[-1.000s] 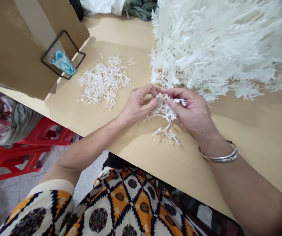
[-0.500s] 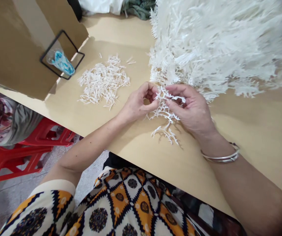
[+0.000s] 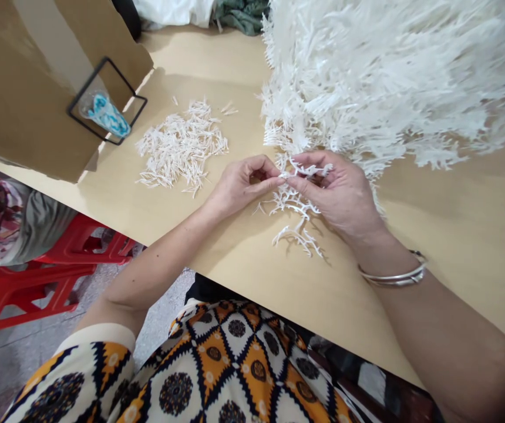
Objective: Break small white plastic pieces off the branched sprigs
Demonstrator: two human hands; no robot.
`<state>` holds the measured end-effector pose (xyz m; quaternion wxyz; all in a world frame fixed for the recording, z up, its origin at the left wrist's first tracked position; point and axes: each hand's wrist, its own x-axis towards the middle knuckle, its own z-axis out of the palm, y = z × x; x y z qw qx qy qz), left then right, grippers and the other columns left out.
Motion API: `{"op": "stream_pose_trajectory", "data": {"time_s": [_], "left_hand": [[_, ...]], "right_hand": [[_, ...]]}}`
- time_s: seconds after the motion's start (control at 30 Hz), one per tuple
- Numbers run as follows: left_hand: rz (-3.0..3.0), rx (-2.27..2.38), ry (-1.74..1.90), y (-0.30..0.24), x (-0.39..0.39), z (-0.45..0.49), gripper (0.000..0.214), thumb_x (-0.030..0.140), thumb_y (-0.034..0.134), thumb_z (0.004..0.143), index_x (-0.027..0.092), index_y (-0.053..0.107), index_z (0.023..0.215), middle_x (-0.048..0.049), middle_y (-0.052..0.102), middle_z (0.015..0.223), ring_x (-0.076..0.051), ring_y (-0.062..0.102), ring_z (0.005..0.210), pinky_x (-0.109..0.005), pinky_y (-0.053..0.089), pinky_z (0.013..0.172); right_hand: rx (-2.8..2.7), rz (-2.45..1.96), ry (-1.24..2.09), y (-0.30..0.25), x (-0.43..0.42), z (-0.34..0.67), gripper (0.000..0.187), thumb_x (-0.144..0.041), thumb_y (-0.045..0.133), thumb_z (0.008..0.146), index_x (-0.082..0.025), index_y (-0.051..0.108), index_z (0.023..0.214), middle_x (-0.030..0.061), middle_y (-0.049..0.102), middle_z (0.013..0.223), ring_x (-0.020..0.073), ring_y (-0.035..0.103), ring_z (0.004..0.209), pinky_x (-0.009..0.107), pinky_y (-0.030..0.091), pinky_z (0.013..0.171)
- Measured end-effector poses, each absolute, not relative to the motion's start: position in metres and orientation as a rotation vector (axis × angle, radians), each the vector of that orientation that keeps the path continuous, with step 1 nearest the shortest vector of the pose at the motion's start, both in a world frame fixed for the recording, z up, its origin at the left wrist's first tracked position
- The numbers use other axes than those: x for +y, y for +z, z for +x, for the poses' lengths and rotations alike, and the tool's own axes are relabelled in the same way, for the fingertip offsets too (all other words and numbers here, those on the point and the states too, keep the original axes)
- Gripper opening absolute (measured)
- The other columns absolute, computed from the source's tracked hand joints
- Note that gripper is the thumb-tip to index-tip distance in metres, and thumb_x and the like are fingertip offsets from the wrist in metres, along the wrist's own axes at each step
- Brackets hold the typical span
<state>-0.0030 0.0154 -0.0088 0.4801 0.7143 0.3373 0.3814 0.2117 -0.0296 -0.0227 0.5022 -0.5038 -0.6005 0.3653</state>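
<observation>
Over the middle of the table my two hands meet at a white branched plastic piece (image 3: 309, 170), which looks like a small twig with short prongs. My right hand (image 3: 340, 188) pinches it between thumb and fingers. The thumb and forefinger of my left hand (image 3: 248, 181) are closed on the piece's left end. Below my hands lie more white branched pieces (image 3: 299, 236) on the tabletop. To the left is a pile of short white slivers (image 3: 184, 144). A large heap of white branched pieces (image 3: 393, 82) rises just beyond my right hand.
A cardboard box (image 3: 36, 88) stands at the left, with a black wire stand (image 3: 107, 101) holding a clear cup (image 3: 109, 116) with blue-and-white contents. Cloth (image 3: 239, 14) lies at the table's far edge. Beside the table are red stools (image 3: 27, 294) and a seated person (image 3: 1, 217).
My left fingertips have closed together on the branched piece, their curled gap narrowing. The right hand keeps its pinch. The whole view has shifted slightly.
</observation>
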Motion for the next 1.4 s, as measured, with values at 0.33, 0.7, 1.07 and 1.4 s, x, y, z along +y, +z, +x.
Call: {"op": "stream_pose_trajectory", "data": {"time_s": [0.33, 0.7, 1.07, 1.4], "left_hand": [[1.947, 1.045, 1.220, -0.002, 0.020, -0.017, 0.037, 0.064, 0.059, 0.107, 0.028, 0.066, 0.110, -0.0054, 0.071, 0.105, -0.019, 0.069, 0.096, -0.037, 0.059, 0.094], [2.415, 1.122, 0.896, -0.001, 0.000, -0.002, 0.028, 0.050, 0.064, 0.108, 0.029, 0.071, 0.126, -0.0104, 0.067, 0.150, -0.027, 0.061, 0.142, -0.048, 0.040, 0.120], [2.277, 1.078, 0.757, -0.002, 0.004, 0.005, 0.017, 0.038, 0.068, 0.105, 0.022, 0.068, 0.098, -0.0022, 0.078, 0.109, -0.020, 0.070, 0.104, -0.041, 0.036, 0.104], [2.267, 0.882, 0.809, -0.007, 0.013, 0.000, 0.026, 0.044, 0.063, 0.108, 0.021, 0.065, 0.096, -0.0041, 0.077, 0.107, -0.018, 0.069, 0.098, -0.040, 0.041, 0.100]], "right_hand": [[-1.283, -1.308, 0.763, -0.026, -0.014, 0.227, 0.029, -0.020, 0.086, 0.079, -0.029, 0.077, 0.106, -0.0035, 0.073, 0.092, 0.0132, 0.063, 0.070, 0.033, 0.059, 0.073], [-1.255, -1.159, 0.978, -0.009, -0.026, 0.214, 0.021, -0.027, 0.091, 0.075, -0.030, 0.073, 0.086, -0.0038, 0.073, 0.086, 0.0162, 0.067, 0.077, 0.038, 0.063, 0.081], [-1.402, -1.207, 0.881, -0.012, -0.028, 0.207, 0.013, -0.026, 0.082, 0.085, -0.029, 0.071, 0.090, -0.0008, 0.074, 0.094, 0.0183, 0.068, 0.086, 0.040, 0.062, 0.086], [-1.373, -1.260, 0.777, -0.018, -0.025, 0.193, 0.026, -0.044, 0.084, 0.092, -0.030, 0.062, 0.093, 0.0006, 0.066, 0.088, 0.0194, 0.060, 0.078, 0.045, 0.061, 0.085]]}}
